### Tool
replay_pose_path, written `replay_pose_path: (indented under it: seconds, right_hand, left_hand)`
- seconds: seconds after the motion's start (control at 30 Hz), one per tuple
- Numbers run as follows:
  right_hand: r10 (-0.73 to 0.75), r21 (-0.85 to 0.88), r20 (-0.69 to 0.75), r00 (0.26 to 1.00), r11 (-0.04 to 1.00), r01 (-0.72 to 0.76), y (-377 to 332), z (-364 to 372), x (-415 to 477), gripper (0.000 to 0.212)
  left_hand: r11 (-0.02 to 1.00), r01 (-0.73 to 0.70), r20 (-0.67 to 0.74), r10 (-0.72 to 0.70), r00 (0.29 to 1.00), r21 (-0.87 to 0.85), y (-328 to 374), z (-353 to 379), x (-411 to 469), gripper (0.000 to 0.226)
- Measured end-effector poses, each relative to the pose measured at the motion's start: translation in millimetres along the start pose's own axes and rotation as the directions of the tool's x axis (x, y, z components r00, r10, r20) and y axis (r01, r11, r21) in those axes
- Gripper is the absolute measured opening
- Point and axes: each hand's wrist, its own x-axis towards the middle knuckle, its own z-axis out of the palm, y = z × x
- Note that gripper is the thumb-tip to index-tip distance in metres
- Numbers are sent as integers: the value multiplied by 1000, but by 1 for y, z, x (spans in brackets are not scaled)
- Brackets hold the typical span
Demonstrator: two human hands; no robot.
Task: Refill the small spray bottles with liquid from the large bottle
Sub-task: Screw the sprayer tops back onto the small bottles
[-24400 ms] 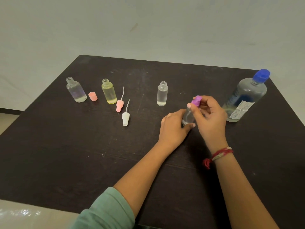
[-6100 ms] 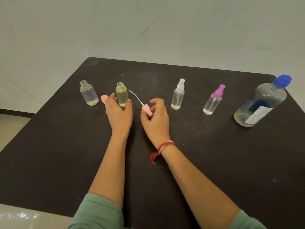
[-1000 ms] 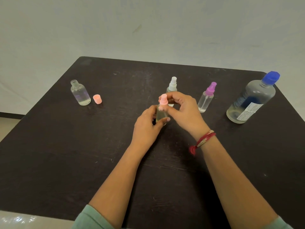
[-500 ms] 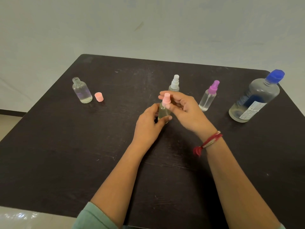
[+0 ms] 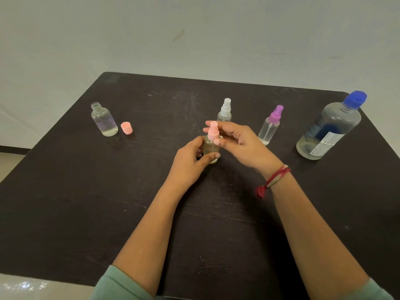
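Yellowish spray bottle (image 5: pixel 211 148) upright at mid-desk, just in front of the white-topped bottle (image 5: pixel 225 111). Clasped round the body by the left hand (image 5: pixel 190 159), grip clamped on it. Pink spray head (image 5: pixel 213 131) seated on the neck, pinched by the right hand (image 5: pixel 240 144), grip closed round it. Probably screwing the head home, the closing step for this bottle.

Further out: purple-topped bottle (image 5: pixel 270 128), then the large bottle (image 5: pixel 329 131), capped. Far left on the desk (image 5: pixel 86 191), open bottle (image 5: pixel 104 122), pink cap (image 5: pixel 126 128) just beside.

Next, likely: finish the twist with the body held steady, set down, deal with the open one.
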Motion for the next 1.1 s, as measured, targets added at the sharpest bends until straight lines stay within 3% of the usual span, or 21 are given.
replay_pose_path:
  seconds: [0.1, 0.23, 0.33, 0.4, 0.5, 0.57, 0.67, 0.83, 0.9, 0.97, 1.1]
  right_hand:
    - [-2, 103, -88, 996, 995, 12, 1, 5, -2, 38]
    - [82, 211, -353, 932, 978, -7, -1, 26, -6, 32]
    - [48, 67, -516, 855, 998, -16, -7, 52, -11, 21]
    - [32, 15, -456, 889, 999, -28, -7, 47, -9, 23]
    - [41, 73, -167, 985, 997, -29, -1, 22, -5, 34]
    - [25, 69, -48, 999, 997, -22, 2, 14, -5, 37]
    - [-13, 92, -109, 994, 995, 23, 5, 15, -5, 33]
    - [28, 161, -355, 934, 986, 31, 10, 38, -7, 32]
    - [34, 121, -416, 909, 992, 18, 8, 45, -9, 30]
    - [19, 86, -380, 925, 996, 15, 6, 42, -8, 31]
    - [29, -40, -130, 991, 999, -34, -2, 19, -5, 38]
  left_hand:
    - [1000, -14, -15, 15, 1000, 20, 1, 3, -3, 28]
    - [998, -25, -86, 29, 996, 53, 5, 6, -6, 31]
    - [996, -28, -86, 35, 996, 82, 5, 4, -6, 32]
    - [998, -24, -34, 26, 999, 59, 6, -1, -5, 27]
    - [1000, 0, 121, 2, 993, -16, 3, -12, 1, 26]
    - [999, 1, 183, 7, 983, -45, -2, -16, 4, 30]
    - [999, -3, 159, 8, 987, -34, -2, -13, 2, 31]
    - [986, -44, -63, 55, 997, 159, 6, 6, -6, 25]
    - [979, -51, -75, 67, 995, 198, 8, 7, -7, 26]
    - [987, -31, -6, 33, 999, 155, 6, 0, -3, 28]
    - [1000, -1, 172, 3, 985, -15, -1, -15, 4, 33]
